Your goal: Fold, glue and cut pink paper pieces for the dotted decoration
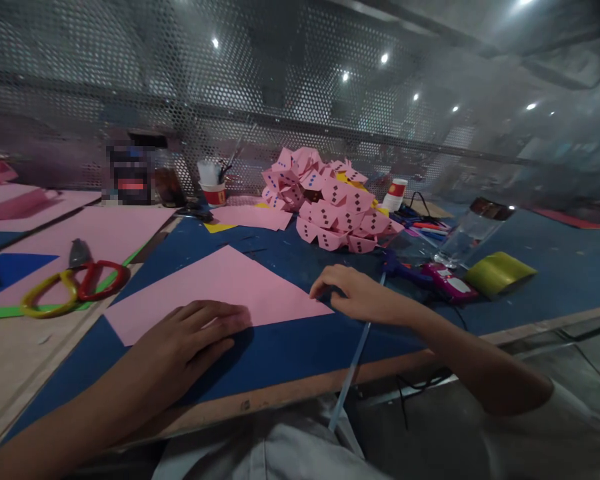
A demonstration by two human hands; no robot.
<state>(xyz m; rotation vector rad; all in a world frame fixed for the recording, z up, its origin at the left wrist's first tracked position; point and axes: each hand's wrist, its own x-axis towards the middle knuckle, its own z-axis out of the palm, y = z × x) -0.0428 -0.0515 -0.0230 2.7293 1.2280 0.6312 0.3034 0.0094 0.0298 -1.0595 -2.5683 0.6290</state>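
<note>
A pink sheet of paper (220, 287) lies on the blue table top in front of me, one corner pointing away and another to the right. My left hand (195, 337) rests flat on its lower edge, fingers stretched out. At the paper's right corner is my right hand (350, 290), its fingers bent and a gap showing between forefinger and thumb. Nothing is visibly held in it; whether its fingertips touch the paper I cannot tell. Beyond the sheet stands a heap of folded pink paper pieces (350, 213) with dark diamond marks.
Scissors (103, 280) with red and yellow handles lie at left. A magenta-and-white tool (447, 281), a yellow-green roll (500, 273) and a tilted clear jar (475, 233) are at right. Paper cups (213, 193) stand before the perforated metal screen (230, 80).
</note>
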